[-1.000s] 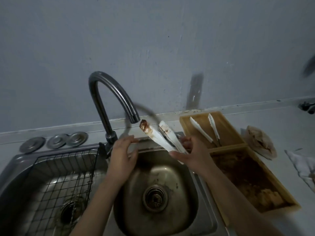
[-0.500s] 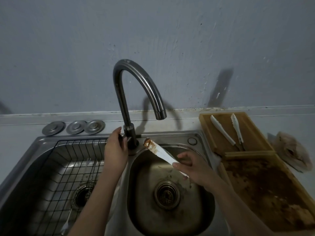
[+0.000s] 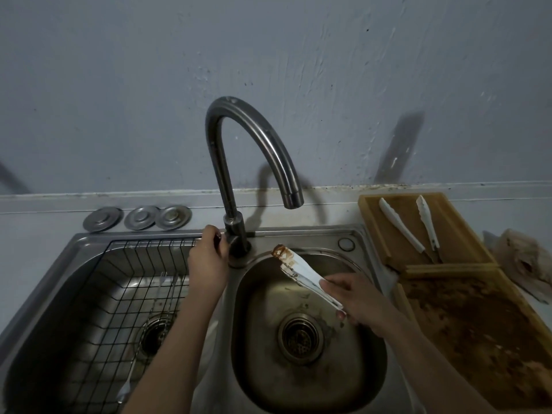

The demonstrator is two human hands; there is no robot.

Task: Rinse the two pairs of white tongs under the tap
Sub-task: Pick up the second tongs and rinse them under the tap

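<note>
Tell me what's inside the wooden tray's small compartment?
The wooden tray holds a second pair of white tongs in its small far compartment, arms spread. Their hinge end is partly hidden behind the divider.

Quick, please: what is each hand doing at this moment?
Left hand: grips the tap handle.
Right hand: holds the stained white tongs over the right sink basin.

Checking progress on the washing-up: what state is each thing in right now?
Curved steel tap: no water running.
Left hand: grips the tap lever.
Right hand: holds the brown-stained white tongs, closed, over the right basin.
Second white tongs: lying open in the wooden tray.
</note>
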